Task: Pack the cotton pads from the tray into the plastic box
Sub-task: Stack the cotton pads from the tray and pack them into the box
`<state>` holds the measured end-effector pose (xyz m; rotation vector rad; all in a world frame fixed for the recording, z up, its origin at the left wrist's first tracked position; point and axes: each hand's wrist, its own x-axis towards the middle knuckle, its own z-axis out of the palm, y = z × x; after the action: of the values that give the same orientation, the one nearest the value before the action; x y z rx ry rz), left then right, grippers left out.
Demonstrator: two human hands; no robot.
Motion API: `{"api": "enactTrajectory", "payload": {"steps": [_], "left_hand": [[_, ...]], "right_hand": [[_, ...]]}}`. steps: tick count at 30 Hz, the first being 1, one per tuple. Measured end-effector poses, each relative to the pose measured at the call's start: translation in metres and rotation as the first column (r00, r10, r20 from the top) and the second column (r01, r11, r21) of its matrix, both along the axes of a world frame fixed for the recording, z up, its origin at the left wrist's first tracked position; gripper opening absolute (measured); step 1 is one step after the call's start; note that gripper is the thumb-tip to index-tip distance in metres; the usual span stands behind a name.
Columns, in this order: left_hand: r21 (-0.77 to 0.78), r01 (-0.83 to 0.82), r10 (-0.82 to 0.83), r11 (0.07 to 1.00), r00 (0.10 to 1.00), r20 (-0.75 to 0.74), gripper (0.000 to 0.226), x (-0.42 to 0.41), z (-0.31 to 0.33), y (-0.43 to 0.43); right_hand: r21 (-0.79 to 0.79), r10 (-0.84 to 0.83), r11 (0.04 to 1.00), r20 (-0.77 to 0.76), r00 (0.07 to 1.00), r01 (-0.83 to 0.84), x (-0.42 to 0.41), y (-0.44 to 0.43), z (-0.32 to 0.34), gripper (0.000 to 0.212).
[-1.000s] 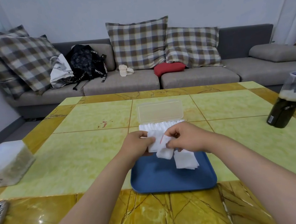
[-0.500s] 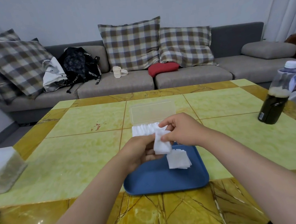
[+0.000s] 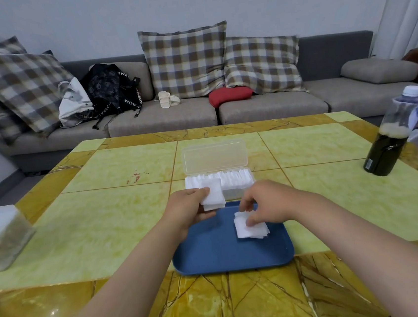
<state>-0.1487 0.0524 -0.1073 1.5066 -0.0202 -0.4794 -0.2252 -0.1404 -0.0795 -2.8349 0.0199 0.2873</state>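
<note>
The left hand (image 3: 191, 206) is closed on a small stack of pads (image 3: 213, 194), held at 12 o'clock of the blue tray (image 3: 213, 256), just before the plastic box (image 3: 233, 181) on the counter (image 3: 106, 220); the right hand (image 3: 267, 204) pinches the loose pile (image 3: 251, 227) at the tray's 2 o'clock; the pads look light and soft, so better to grip them by the flat faces.

Plain pale wall (image 3: 212, 3) behind a long grey sofa (image 3: 167, 116). Plaid cushions (image 3: 184, 60) lean along its back; a small red cushion (image 3: 231, 96) lies on the seat. Light curtain (image 3: 408, 8) at far right. Surface (image 3: 106, 220) tiled yellow-green, amber veined border. Grey floor (image 3: 7, 190) at left. Even, soft daylight.
</note>
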Motion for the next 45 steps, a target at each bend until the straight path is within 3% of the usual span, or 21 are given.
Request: {"api": "enactTrajectory", "payload": {"steps": [5,8,11,13,17,21,27,32,36,40,43,45], "left_hand": [[0.022,0.0,0.0,1.0,1.0,0.013,0.02,0.0,-0.001,0.0],[0.029,0.0,0.0,1.0,1.0,0.028,0.017,0.0,0.0,-0.001],[0.028,-0.02,0.019,0.999,0.999,0.039,0.017,0.001,0.0,-0.001],[0.014,-0.039,0.039,0.999,0.999,0.037,0.015,0.002,0.0,0.0],[-0.037,-0.038,0.038,0.999,0.999,0.006,0.016,0.0,0.001,-0.001],[-0.138,0.037,-0.05,0.99,0.995,-0.09,0.021,-0.005,0.002,-0.006],[-0.248,0.096,-0.132,0.964,0.982,-0.134,0.016,-0.015,0.01,-0.013],[-0.258,0.112,-0.152,0.96,0.978,-0.142,0.02,-0.015,0.011,-0.014],[-0.268,0.155,-0.197,0.951,0.971,-0.137,0.03,-0.015,0.012,-0.013],[-0.121,0.136,-0.141,0.983,0.989,-0.037,0.028,-0.015,0.01,-0.014],[-0.062,-0.012,0.01,0.998,1.0,-0.029,0.015,-0.008,0.004,-0.011],[-0.039,-0.063,0.062,0.997,0.998,-0.026,0.005,-0.005,0.003,-0.007]], "right_hand": [[-0.065,0.055,0.996,-0.06,0.997,-0.058,-0.001,0.005,-0.01,0.053],[0.006,0.037,0.999,-0.041,0.998,-0.037,-0.002,0.005,-0.01,0.035],[0.196,-0.03,0.98,0.005,1.0,0.028,0.0,0.001,-0.003,0.013],[0.4,-0.13,0.91,0.02,0.991,0.111,0.002,-0.002,0.003,0.012],[0.762,-0.332,0.6,-0.041,0.943,0.244,0.003,0.0,0.011,0.011],[0.867,-0.376,0.414,-0.114,0.92,0.277,0.003,0.009,0.013,0.017],[0.885,-0.456,0.331,-0.154,0.876,0.328,0.007,0.019,0.011,0.03],[0.832,-0.525,0.422,-0.1,0.845,0.36,0.01,0.024,0.011,0.032],[0.824,-0.566,0.43,-0.072,0.821,0.369,0.008,0.027,0.011,0.025],[0.784,-0.551,0.519,0.003,0.835,0.34,0.01,0.025,0.009,0.024],[0.576,-0.447,0.778,0.23,0.864,0.25,0.011,0.011,0.003,0.005],[0.351,-0.235,0.926,0.253,0.938,0.138,0.008,0.001,0.0,0.017]]}}
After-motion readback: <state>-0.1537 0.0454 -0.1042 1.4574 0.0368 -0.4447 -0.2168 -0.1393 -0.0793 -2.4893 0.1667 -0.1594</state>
